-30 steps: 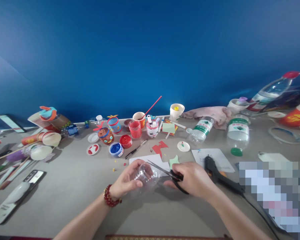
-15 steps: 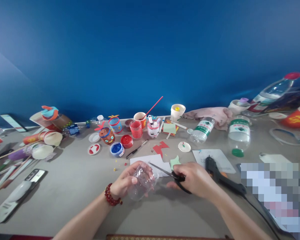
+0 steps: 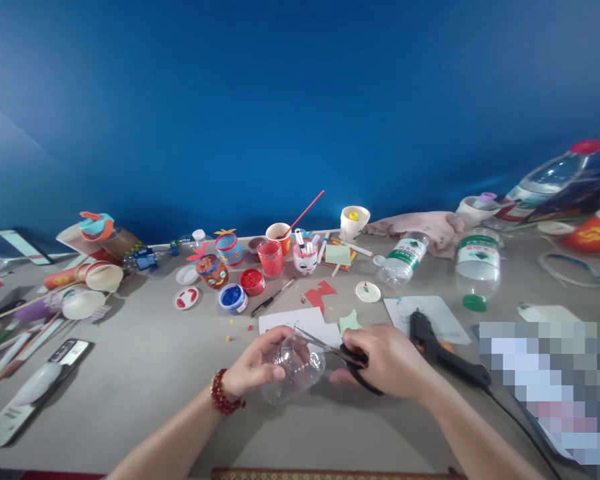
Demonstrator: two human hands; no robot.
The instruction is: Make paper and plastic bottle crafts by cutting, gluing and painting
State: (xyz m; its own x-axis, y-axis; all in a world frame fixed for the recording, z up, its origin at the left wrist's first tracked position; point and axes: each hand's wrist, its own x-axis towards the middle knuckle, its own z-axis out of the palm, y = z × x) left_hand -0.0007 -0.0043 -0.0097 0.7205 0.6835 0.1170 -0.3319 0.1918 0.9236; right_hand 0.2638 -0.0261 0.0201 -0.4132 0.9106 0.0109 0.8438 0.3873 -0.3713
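Note:
In the head view my left hand [image 3: 257,363] is closed around a clear cut plastic bottle piece [image 3: 300,370], with a beaded bracelet [image 3: 223,392] at the wrist. My right hand [image 3: 387,363] grips black-handled scissors [image 3: 356,363]. Their blades reach leftward over the rim of the clear plastic, slightly apart; whether they touch it I cannot tell. Behind the hands lies white paper [image 3: 290,320], and a green paper scrap [image 3: 350,321] sits beside the right hand. A red paper scrap [image 3: 321,293] lies farther back.
Open paint jars, blue [image 3: 233,298] and red [image 3: 253,282], stand behind the left hand. To the right are a glue gun [image 3: 445,357] with its cord and two plastic bottles [image 3: 409,257]. A phone [image 3: 37,390] lies at left; a blue wall [image 3: 300,113] rises behind.
The clear plastic piece has turned and shifted slightly right in my left hand, showing more of its side. The scissor blades have opened a little over its rim.

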